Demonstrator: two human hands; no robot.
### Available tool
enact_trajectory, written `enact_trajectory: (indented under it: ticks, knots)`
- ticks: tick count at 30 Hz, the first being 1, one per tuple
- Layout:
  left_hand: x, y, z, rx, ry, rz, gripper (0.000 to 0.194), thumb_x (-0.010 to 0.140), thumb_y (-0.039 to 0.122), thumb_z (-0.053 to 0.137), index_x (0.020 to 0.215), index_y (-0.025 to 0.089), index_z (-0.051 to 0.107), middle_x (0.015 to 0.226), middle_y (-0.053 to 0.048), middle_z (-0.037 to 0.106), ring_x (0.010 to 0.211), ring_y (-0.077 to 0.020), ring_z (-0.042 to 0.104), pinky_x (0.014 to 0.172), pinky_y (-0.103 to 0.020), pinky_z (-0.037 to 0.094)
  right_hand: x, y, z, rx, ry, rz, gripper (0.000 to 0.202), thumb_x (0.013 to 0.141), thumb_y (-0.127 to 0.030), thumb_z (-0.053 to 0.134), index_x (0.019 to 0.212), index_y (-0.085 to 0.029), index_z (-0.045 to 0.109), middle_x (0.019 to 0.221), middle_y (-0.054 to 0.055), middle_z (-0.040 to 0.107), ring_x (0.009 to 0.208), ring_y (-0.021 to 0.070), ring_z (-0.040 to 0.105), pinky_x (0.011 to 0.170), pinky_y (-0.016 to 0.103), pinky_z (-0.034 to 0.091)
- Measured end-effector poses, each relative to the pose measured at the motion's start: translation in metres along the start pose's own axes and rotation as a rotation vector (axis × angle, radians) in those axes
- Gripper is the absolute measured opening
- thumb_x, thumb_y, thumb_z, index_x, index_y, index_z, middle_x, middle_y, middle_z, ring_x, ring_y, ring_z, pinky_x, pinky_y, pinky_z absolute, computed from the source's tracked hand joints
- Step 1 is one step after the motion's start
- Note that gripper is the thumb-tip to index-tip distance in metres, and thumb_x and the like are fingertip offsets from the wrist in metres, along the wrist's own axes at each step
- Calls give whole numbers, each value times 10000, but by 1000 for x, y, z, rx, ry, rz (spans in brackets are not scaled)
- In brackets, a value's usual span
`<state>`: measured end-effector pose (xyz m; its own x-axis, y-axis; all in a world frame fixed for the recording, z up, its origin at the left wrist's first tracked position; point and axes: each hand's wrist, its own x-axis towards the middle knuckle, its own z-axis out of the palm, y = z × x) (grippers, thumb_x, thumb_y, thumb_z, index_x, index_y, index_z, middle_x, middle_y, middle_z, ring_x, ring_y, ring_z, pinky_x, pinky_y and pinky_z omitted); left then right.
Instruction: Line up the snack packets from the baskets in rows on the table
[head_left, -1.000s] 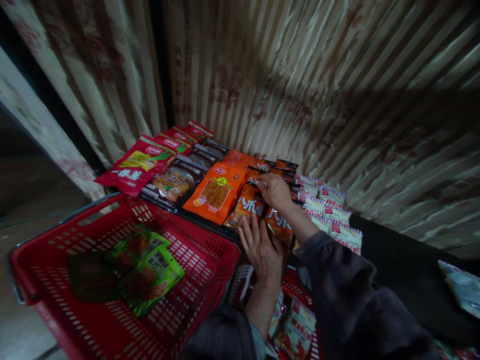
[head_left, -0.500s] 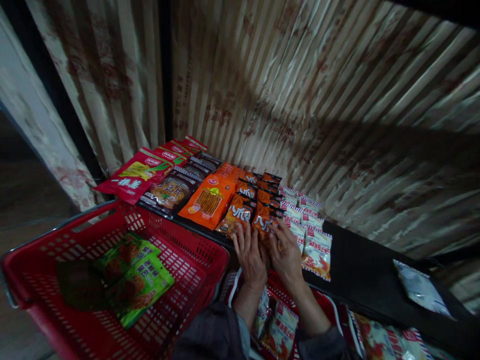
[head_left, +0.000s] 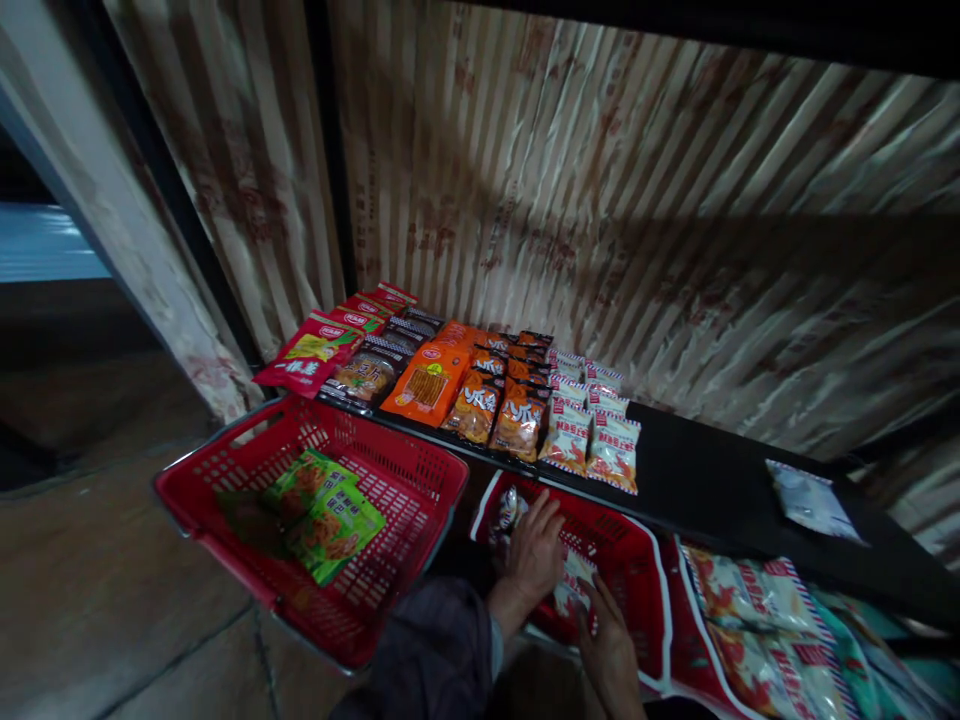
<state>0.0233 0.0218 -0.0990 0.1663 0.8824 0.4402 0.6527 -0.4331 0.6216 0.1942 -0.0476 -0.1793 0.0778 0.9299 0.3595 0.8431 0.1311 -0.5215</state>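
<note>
My left hand (head_left: 535, 552) is down in the middle red basket (head_left: 646, 560), its fingers curled over a packet that they mostly hide. My right hand (head_left: 609, 640) has its thumb and fingers on a white-and-red snack packet (head_left: 574, 582) in the same basket. Behind them on the black shelf stand rows of snacks: brown-orange packets (head_left: 519, 420), white packets with striped edges (head_left: 615, 450), orange bags (head_left: 429, 384), dark bags (head_left: 363, 374) and red bags (head_left: 313, 352).
A red basket (head_left: 435, 480) with green packets (head_left: 337, 530) sits at the left. At the right another basket holds white-red packets (head_left: 772, 670). One pale packet (head_left: 813, 500) lies on the black shelf (head_left: 697, 460). Corrugated sheeting backs the shelf.
Both hands have left the brown-orange packets on the shelf and moved down into the middle basket. The camera view has shifted, showing more floor at the left.
</note>
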Motion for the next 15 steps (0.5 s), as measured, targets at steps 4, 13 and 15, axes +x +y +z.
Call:
enact_trajectory:
  ticks: [4, 13, 15]
  knots:
    - [-28, 1, 17, 104, -394, -71, 408, 744, 105, 501, 1114, 81, 672, 1228, -169, 656, 1300, -245, 499, 1135, -385, 374, -12, 12, -4, 23, 18, 26, 494, 890, -477, 392, 1077, -148, 710, 1211, 185, 662, 1094, 313, 658, 906, 456, 561]
    - [-56, 3, 9, 201, -534, -86, 291, 799, 84, 465, 972, 67, 698, 1068, -181, 701, 1148, -254, 594, 1098, -378, 368, -33, 1, -18, 120, 115, 14, 369, 886, -320, 410, 1002, -168, 726, 1066, 156, 720, 1009, 272, 674, 906, 474, 549]
    - [-54, 3, 9, 217, -562, -101, 282, 817, 84, 457, 966, 65, 696, 1022, -165, 707, 1089, -252, 611, 1038, -366, 417, -30, -4, -22, 119, 112, 45, 355, 866, -273, 411, 994, -175, 727, 1051, 147, 726, 1013, 267, 670, 906, 472, 547]
